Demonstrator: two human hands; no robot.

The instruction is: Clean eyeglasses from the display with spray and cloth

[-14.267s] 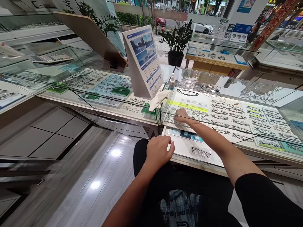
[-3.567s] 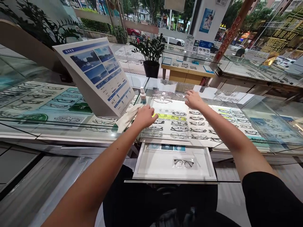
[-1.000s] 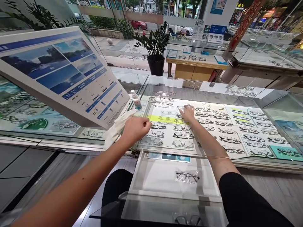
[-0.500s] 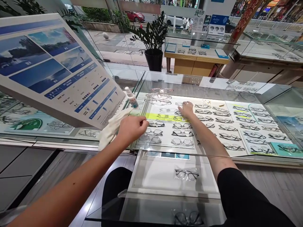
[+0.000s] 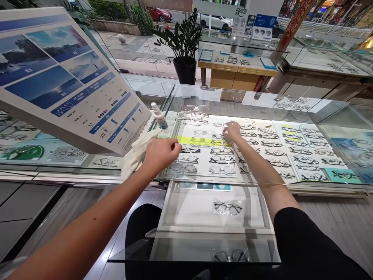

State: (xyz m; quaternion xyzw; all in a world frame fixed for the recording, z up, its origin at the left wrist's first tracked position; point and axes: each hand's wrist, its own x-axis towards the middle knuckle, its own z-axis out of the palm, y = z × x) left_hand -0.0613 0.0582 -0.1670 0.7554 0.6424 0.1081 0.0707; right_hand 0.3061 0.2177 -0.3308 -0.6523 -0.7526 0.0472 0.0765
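My right hand [image 5: 232,132] reaches under the glass of the display case. Its fingers are bent and apart at the right end of a pair of glasses [image 5: 220,124] in the upper row; whether they touch it I cannot tell. Just below lies another dark-framed pair [image 5: 219,136]. My left hand [image 5: 162,153] rests in a fist on the case's near left edge, and its inside is hidden. A cream cloth [image 5: 135,155] lies beside it under the wrist. Behind that stands a white spray bottle [image 5: 159,116].
A large printed board [image 5: 72,89] leans over the counter at left. Rows of glasses fill the case [image 5: 239,178]. Below, a pulled-out white drawer [image 5: 192,210] holds bagged glasses [image 5: 227,208]. A potted plant [image 5: 184,70] stands behind.
My right hand has shifted slightly right across the tray, its fingers now more spread. My left fist stays in place. The whole view has tilted a little.
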